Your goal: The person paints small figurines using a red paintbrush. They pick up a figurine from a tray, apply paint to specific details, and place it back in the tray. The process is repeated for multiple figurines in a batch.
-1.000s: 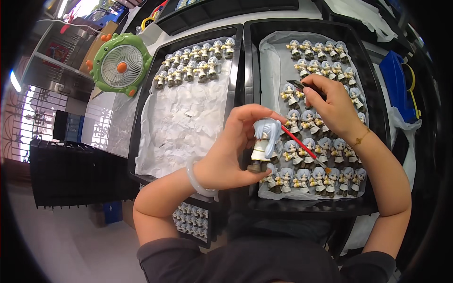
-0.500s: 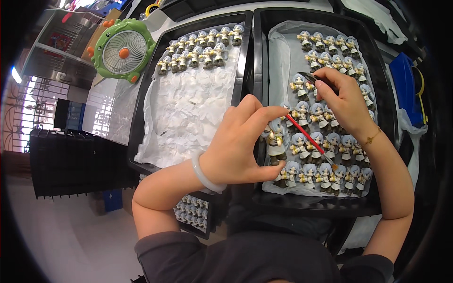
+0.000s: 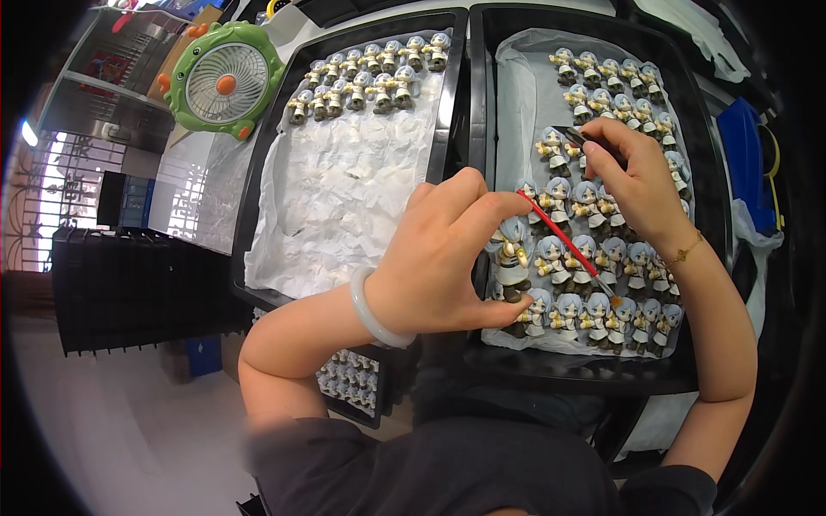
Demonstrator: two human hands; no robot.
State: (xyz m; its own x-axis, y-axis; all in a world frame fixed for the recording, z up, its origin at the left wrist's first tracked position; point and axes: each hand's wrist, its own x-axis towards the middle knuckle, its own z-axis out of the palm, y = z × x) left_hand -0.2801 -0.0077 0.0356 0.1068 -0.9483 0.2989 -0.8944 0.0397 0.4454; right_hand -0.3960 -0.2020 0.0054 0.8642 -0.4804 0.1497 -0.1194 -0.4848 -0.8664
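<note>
Between the thumb and fingers of my left hand [image 3: 447,262] stands a small figurine [image 3: 514,262] with pale blue-grey hair, white clothes and dark boots. The same hand also keeps a thin red-handled brush [image 3: 564,234] by its fingertips; its orange bristles point down toward the right. My right hand [image 3: 632,176] is closed on a slim black pointed tool [image 3: 571,135], its tip toward the left. Whether this is tweezers or a knife I cannot tell. Both hands are over the right black tray [image 3: 486,112], where rows of like figurines [image 3: 594,314] lie on pale lining.
On the left, another black tray [image 3: 459,64] holds two rows of figurines [image 3: 370,86] at its far end on crumpled white paper. A green animal-shaped fan [image 3: 269,73] stands beyond it. Lower down sits one more tray of figurines [image 3: 351,378]. A blue bin [image 3: 740,155] is at far right.
The whole view has shifted slightly. Both hands keep their holds, and the right hand's tool has barely moved over the figurines.
</note>
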